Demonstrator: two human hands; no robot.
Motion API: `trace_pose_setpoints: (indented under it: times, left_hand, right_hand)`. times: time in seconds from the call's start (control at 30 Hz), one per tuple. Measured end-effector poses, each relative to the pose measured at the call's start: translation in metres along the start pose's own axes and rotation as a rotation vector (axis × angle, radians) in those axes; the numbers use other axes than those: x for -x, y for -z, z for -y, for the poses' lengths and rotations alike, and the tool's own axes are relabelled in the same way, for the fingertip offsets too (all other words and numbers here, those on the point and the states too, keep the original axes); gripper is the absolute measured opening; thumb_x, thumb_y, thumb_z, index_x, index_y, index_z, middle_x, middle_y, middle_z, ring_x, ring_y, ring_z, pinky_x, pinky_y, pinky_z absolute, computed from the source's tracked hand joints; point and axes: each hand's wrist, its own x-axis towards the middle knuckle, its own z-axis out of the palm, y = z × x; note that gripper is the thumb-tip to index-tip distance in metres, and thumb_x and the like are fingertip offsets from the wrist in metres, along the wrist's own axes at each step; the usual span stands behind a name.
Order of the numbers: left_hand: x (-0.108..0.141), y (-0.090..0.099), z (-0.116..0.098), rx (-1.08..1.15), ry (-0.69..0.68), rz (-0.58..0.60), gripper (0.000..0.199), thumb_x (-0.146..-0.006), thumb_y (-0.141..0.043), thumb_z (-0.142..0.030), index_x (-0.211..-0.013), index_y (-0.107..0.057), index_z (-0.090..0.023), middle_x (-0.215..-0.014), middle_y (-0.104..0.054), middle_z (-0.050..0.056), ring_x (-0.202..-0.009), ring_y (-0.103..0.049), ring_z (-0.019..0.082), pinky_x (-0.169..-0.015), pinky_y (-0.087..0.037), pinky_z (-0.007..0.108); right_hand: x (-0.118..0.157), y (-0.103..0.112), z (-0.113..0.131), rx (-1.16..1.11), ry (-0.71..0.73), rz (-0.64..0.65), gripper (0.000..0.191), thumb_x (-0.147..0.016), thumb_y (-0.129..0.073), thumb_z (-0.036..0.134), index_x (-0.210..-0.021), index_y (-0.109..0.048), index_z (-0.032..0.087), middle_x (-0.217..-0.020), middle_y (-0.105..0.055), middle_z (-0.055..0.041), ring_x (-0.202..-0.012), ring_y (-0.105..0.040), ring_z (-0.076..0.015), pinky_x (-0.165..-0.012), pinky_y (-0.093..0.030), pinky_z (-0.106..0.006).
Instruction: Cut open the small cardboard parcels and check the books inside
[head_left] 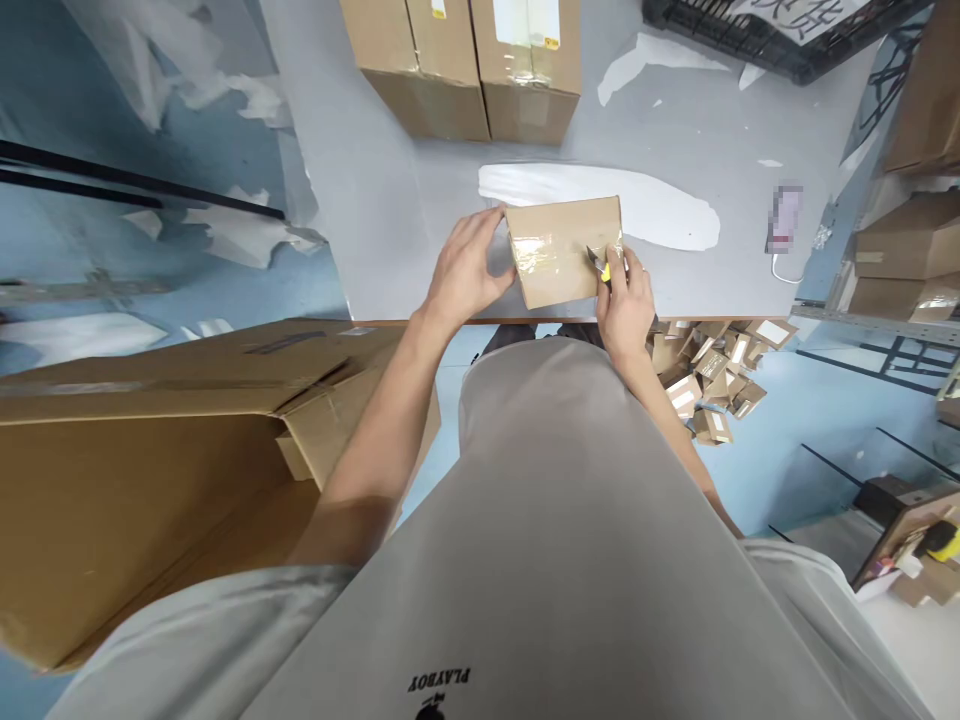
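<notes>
Clock face taken with the small cardboard box (555, 275) as hub, twelve pointing away from the wearer. The box is found close to the near edge of the grey table (382, 255), turned slightly askew. Shiny clear tape (534, 255) is seen on its upper face, toward nine, with another glossy patch toward three.

Left hand (466, 268): placed at nine o'clock. Thumb and fingers are spread in a wide curve, fingertips set at the ten o'clock corner, thumb against the nine o'clock edge. Whether the box is firmly gripped cannot be told.

Right hand (626, 300): placed at four o'clock. A yellow-and-dark utility knife (602, 268) is pinched between thumb and fingers, blade angled toward eleven, above the upper face of the box. Contact between blade and tape cannot be made out.

Surroundings: a white sheet (671, 212) is partly covered from view by the box, its bulk at two. Two taped cartons (491, 110) are stood side by side near twelve. A black crate (750, 40) is seen between one and two. On the floor, small boxes (712, 375) are heaped at four; a large open carton (150, 500) is noted at eight.
</notes>
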Motion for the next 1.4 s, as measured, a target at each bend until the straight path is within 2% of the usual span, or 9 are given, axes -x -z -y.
trace_pose_setpoints:
  times: [0.27,0.43,0.53,0.63,0.77,0.9,1.1,1.27,1.4]
  left_hand:
    - [-0.005,-0.011,-0.002,-0.008,-0.031,-0.03,0.072,-0.093,-0.083,-0.044,-0.159,-0.059,-0.028,-0.165,-0.062,0.01,-0.169,-0.043,0.044,-0.142,-0.037,0.064]
    - [0.004,-0.012,-0.01,-0.058,-0.059,-0.007,0.07,-0.097,-0.08,-0.047,-0.159,-0.056,-0.026,-0.165,-0.061,0.011,-0.168,-0.042,0.044,-0.142,-0.035,0.066]
    - [0.013,-0.006,-0.009,-0.09,-0.055,0.01,0.077,-0.089,-0.087,-0.048,-0.159,-0.058,-0.031,-0.165,-0.062,0.011,-0.164,-0.045,0.047,-0.14,-0.037,0.068]
    - [0.021,0.005,-0.007,-0.094,-0.051,0.04,0.078,-0.086,-0.088,-0.046,-0.157,-0.063,-0.029,-0.16,-0.065,0.012,-0.155,-0.054,0.047,-0.137,-0.042,0.068]
    - [0.021,0.019,-0.013,0.015,0.0,-0.004,0.054,-0.099,-0.075,-0.051,-0.149,-0.071,-0.032,-0.153,-0.07,0.009,-0.145,-0.064,0.039,-0.129,-0.053,0.059]
    - [0.012,0.023,-0.027,0.118,0.022,-0.068,0.045,-0.108,-0.067,-0.063,-0.138,-0.077,-0.031,-0.142,-0.075,0.007,-0.127,-0.074,0.031,-0.115,-0.062,0.048]
    - [0.0,0.018,-0.035,0.147,0.081,-0.071,0.033,-0.099,-0.082,-0.056,-0.115,-0.082,-0.028,-0.124,-0.08,0.007,-0.101,-0.077,0.022,-0.092,-0.065,0.036]
    - [-0.005,0.02,-0.036,0.168,0.128,-0.061,0.022,-0.093,-0.085,-0.041,-0.106,-0.081,-0.024,-0.118,-0.081,0.007,-0.095,-0.076,0.02,-0.084,-0.064,0.032]
    - [-0.007,0.018,-0.037,0.182,0.144,-0.08,0.018,-0.091,-0.084,-0.037,-0.103,-0.082,-0.023,-0.115,-0.082,0.006,-0.094,-0.076,0.019,-0.083,-0.063,0.03]
  right_hand:
    - [-0.001,-0.009,-0.016,0.09,0.058,-0.027,0.064,-0.117,-0.039,0.038,-0.18,-0.041,0.025,-0.179,-0.045,-0.0216,-0.154,-0.054,-0.0404,-0.124,-0.052,-0.064]
    - [-0.001,-0.007,-0.021,0.076,0.047,-0.03,0.063,-0.116,-0.038,0.035,-0.178,-0.044,0.023,-0.179,-0.047,-0.022,-0.153,-0.055,-0.04,-0.125,-0.051,-0.062]
    - [0.0,-0.003,-0.022,0.048,0.066,-0.03,0.062,-0.116,-0.039,0.033,-0.177,-0.046,0.022,-0.178,-0.049,-0.0222,-0.153,-0.056,-0.0393,-0.126,-0.05,-0.062]
    - [0.001,0.005,-0.022,0.013,0.078,-0.037,0.06,-0.115,-0.037,0.031,-0.173,-0.051,0.025,-0.175,-0.052,-0.0202,-0.152,-0.058,-0.0373,-0.124,-0.053,-0.06]
    - [0.01,0.023,-0.018,0.002,0.05,-0.08,0.06,-0.119,-0.024,0.034,-0.173,-0.051,0.026,-0.158,-0.064,-0.0197,-0.143,-0.066,-0.0341,-0.118,-0.058,-0.055]
    - [0.021,0.039,-0.002,-0.062,0.055,-0.024,0.063,-0.121,-0.021,0.047,-0.176,-0.044,0.025,-0.145,-0.074,-0.0192,-0.131,-0.074,-0.0378,-0.109,-0.061,-0.052]
    - [0.029,0.043,0.03,-0.29,0.091,0.149,0.053,-0.12,-0.033,0.049,-0.16,-0.053,0.019,-0.11,-0.085,-0.0137,-0.096,-0.083,-0.0339,-0.089,-0.061,-0.041]
    - [0.026,0.059,0.062,-0.218,0.121,0.34,0.049,-0.118,-0.044,0.039,-0.158,-0.062,0.019,-0.113,-0.087,-0.0128,-0.101,-0.084,-0.0337,-0.092,-0.059,-0.038]
    - [0.018,0.069,0.087,-0.071,0.078,0.418,0.054,-0.121,-0.042,0.038,-0.171,-0.055,0.022,-0.124,-0.087,-0.0146,-0.111,-0.083,-0.0352,-0.102,-0.059,-0.041]
